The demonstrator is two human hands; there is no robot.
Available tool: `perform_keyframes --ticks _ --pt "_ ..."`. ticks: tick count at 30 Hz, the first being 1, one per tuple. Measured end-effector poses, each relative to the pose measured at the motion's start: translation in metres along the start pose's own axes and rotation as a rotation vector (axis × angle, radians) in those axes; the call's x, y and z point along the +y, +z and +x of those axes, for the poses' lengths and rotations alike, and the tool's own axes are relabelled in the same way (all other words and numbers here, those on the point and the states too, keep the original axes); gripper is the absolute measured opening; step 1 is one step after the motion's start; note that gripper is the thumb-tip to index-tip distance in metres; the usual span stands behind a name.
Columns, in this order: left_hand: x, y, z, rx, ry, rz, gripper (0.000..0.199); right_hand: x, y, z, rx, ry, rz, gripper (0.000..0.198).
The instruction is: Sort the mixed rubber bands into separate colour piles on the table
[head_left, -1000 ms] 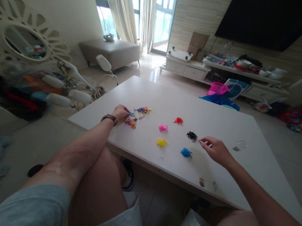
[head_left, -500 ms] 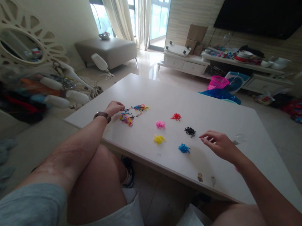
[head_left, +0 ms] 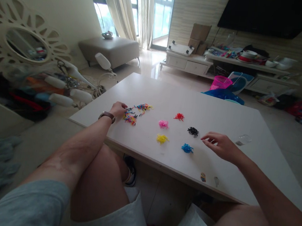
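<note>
My left hand (head_left: 118, 109) rests at the left of the white table (head_left: 153, 91), its fingers drawn together at the edge of a mixed heap of small coloured rubber bands (head_left: 130, 118). What its fingertips hold is too small to make out. Behind lies a second mixed heap (head_left: 144, 107). My right hand (head_left: 220, 144) hovers palm down, fingers loosely curved and apart, with nothing visible in them. Closest to it is a pile of black rubber bands (head_left: 193, 131). Single-colour piles lie mid-table: red bands (head_left: 179, 116), pink bands (head_left: 163, 124), yellow bands (head_left: 162, 139) and blue bands (head_left: 187, 148).
Near the front edge lie a small yellow cartoon figure (head_left: 203, 176) and a small clear piece (head_left: 216, 181). A clear plastic item (head_left: 243, 139) sits beyond my right wrist. White lamp shades (head_left: 81, 95) stand close to the table's left edge. A pink basket (head_left: 221, 83) is behind the table.
The whole view has shifted slightly, so the table and piles appear a little further right. Both hands stay in nearly the same places over the table.
</note>
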State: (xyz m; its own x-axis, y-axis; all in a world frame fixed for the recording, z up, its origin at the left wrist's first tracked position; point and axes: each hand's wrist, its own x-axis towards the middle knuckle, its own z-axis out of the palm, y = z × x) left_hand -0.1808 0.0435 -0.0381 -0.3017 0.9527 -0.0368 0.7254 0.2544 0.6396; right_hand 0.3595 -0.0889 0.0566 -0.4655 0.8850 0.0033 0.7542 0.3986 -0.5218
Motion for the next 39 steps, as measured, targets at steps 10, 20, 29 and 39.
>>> perform_keyframes --ticks 10,20,29,39 --pt "0.004 0.005 0.003 0.116 -0.052 -0.045 0.01 -0.001 -0.001 -0.001 -0.004 -0.01 0.015 0.029" --pt "0.019 0.003 -0.001 0.154 0.078 -0.179 0.015 -0.007 -0.002 -0.001 -0.026 -0.005 0.004 0.029" --pt "0.039 0.017 -0.005 0.12 0.114 -0.078 0.021 -0.013 0.001 0.0 -0.033 -0.001 0.007 0.029" --pt "0.044 0.037 0.007 0.189 0.08 -0.119 0.023 -0.02 0.0 -0.001 -0.037 -0.013 -0.006 0.027"
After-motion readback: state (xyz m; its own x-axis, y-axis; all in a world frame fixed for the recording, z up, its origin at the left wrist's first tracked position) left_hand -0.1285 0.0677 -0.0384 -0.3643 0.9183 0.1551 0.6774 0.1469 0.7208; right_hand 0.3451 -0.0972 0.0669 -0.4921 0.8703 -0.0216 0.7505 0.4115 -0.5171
